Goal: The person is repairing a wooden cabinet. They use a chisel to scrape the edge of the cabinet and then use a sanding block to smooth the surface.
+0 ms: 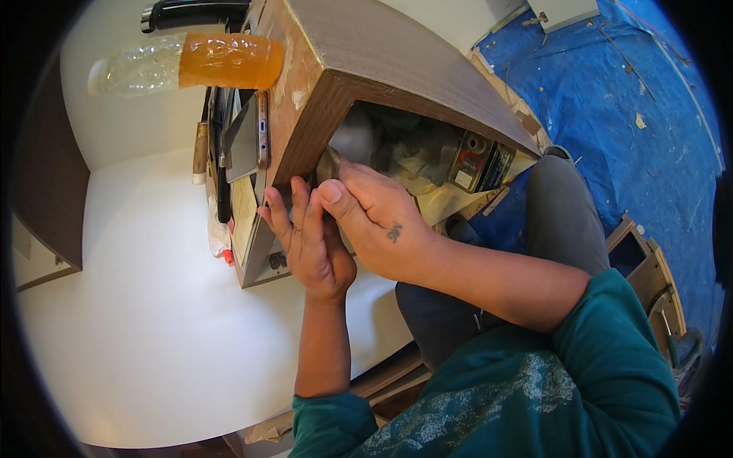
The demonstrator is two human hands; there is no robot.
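Observation:
My right hand (389, 221) is closed, thumb up, around a small grey-brown flat piece (328, 164). Most of that piece is hidden by the fingers, so I cannot tell its kind. It rests by the front edge of a brown wood-grain cabinet (412, 46), beside the opening. Just left of it, my left hand (313, 252) has its fingers stretched and apart, with the fingertips by the same edge. Inside the cabinet stands a dark rectangular tin (471, 162) near some crumpled clear plastic.
A bottle of orange liquid (229, 61), a phone (250, 137) and several long-handled tools sit on the cabinet's left face. A white panel (168, 328) spreads to the left. Blue sheeting (588, 99) with scraps covers the floor at right, near a wooden box (645, 278).

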